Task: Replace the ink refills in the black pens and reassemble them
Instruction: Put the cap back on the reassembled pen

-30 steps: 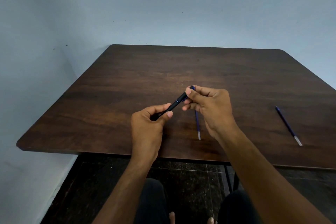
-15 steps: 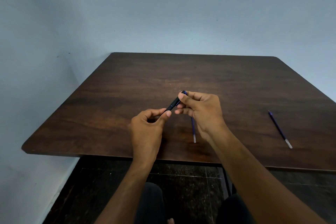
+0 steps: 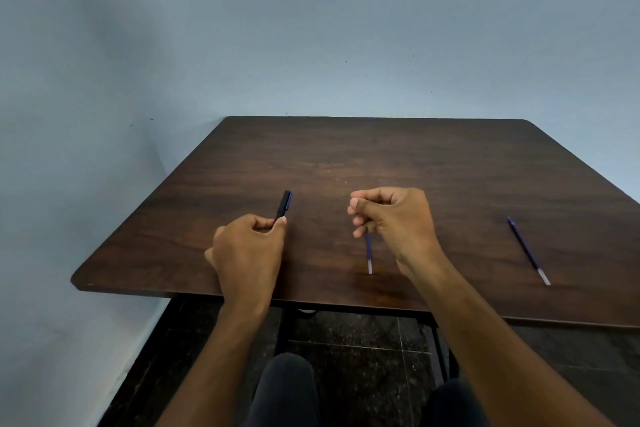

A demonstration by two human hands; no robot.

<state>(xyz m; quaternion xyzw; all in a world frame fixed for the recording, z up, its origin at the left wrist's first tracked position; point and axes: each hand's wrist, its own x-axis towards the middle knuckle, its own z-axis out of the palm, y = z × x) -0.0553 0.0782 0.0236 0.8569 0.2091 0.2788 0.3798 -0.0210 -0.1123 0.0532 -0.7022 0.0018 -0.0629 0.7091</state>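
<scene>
Left hand [image 3: 247,246] grips black pen [image 3: 284,204] by its lower end, pen angled up and away over the table [image 3: 415,156]. Right hand [image 3: 391,218] loosely curled, apart from the pen, holding nothing visible. One refill [image 3: 369,255] lies just beneath right hand; a second refill [image 3: 528,251] lies well to the right.

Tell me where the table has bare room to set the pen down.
Most room is on the far half of the table, beyond both hands. Bare too: the strip between the right hand and the right refill. Tightest is between the left hand, holding the pen, and the near refill.
</scene>
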